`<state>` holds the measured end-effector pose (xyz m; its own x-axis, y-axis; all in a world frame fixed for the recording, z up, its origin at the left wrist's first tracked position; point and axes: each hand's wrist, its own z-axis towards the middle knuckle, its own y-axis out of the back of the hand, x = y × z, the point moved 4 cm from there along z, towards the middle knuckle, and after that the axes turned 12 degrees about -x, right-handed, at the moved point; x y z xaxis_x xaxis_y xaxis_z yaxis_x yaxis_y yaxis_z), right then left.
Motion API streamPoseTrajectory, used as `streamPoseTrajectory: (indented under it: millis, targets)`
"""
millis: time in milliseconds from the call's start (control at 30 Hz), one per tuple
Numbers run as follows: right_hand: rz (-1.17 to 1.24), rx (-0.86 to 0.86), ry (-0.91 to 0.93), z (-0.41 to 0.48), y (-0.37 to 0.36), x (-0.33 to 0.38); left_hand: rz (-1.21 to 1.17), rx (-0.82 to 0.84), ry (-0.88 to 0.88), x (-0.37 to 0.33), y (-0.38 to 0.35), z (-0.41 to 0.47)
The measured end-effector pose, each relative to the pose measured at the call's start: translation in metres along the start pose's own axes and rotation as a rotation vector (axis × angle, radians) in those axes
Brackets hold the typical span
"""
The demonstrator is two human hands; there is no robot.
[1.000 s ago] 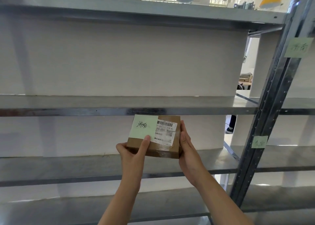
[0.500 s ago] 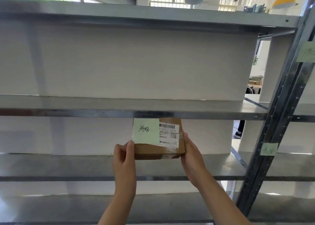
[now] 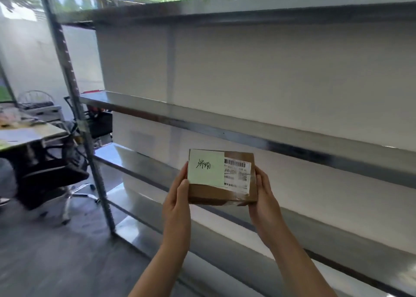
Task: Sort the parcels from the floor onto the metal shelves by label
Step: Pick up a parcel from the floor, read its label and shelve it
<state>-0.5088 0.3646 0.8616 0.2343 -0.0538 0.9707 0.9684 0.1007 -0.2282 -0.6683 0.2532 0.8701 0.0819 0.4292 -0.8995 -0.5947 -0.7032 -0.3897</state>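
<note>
I hold a small brown cardboard parcel (image 3: 238,192) in the air in front of the metal shelves (image 3: 247,137). A pale green note with handwriting (image 3: 206,168) and a white barcode label (image 3: 237,175) cover its top face. My left hand (image 3: 177,203) grips its left edge and my right hand (image 3: 264,197) grips its right edge. The parcel hangs between the second and third shelf boards, touching neither. The shelf boards in view carry nothing.
The rack's left upright post (image 3: 74,107) stands at the left, with grey floor (image 3: 45,256) beside it. A black office chair (image 3: 45,175) and a desk (image 3: 27,132) with clutter sit at the far left. White panels back the shelves.
The view has swung to the left, so the rack's left end, the chair and the desk show now. The parcel stays in both hands, held closer to me.
</note>
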Motion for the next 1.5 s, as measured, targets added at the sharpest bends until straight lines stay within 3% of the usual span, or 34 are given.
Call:
streamPoseTrajectory:
  millis: [600,900,1500]
  targets:
    - [0.061,0.484,-0.23,-0.085,-0.161,-0.073,0.203,-0.449,-0.096,-0.036,0.182,-0.028]
    - [0.074,0.686,-0.207,-0.148,-0.262,-0.082,0.23,-0.66,-0.195,-0.088,0.272,-0.034]
    - [0.04,0.841,-0.198,-0.224,-0.441,-0.124,0.192,-0.753,-0.229,-0.127,0.441,0.034]
